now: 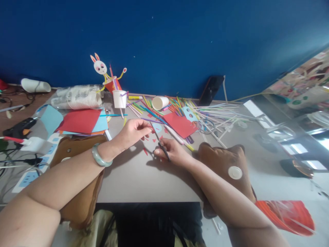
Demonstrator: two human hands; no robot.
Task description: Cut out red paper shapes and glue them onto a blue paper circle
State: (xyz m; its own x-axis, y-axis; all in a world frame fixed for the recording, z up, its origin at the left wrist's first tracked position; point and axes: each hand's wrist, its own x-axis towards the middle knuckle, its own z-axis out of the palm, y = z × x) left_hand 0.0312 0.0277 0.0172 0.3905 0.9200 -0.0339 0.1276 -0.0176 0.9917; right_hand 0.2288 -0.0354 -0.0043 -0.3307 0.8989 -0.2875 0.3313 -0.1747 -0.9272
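Observation:
My right hand (173, 151) grips a pair of scissors (163, 149) by the dark handles. The thin blades point away from me, up and to the left. Just left of the blade tips, my left hand (135, 133) is closed in a pinch. What sits between its fingertips is too small to make out. Small red paper scraps (145, 151) lie on the grey table (123, 185) below the hands. A red paper sheet (180, 125) and a light blue paper piece with cut holes (189, 114) lie just beyond the right hand.
A rabbit figure (100, 67) on a cup and a white paper cup (119, 99) stand at the back. Colourful sticks (146, 106) spread along the wall. Brown cushions (226, 171) flank the forearms. Stacked cups (79, 99), a power strip (31, 178) and cables are left.

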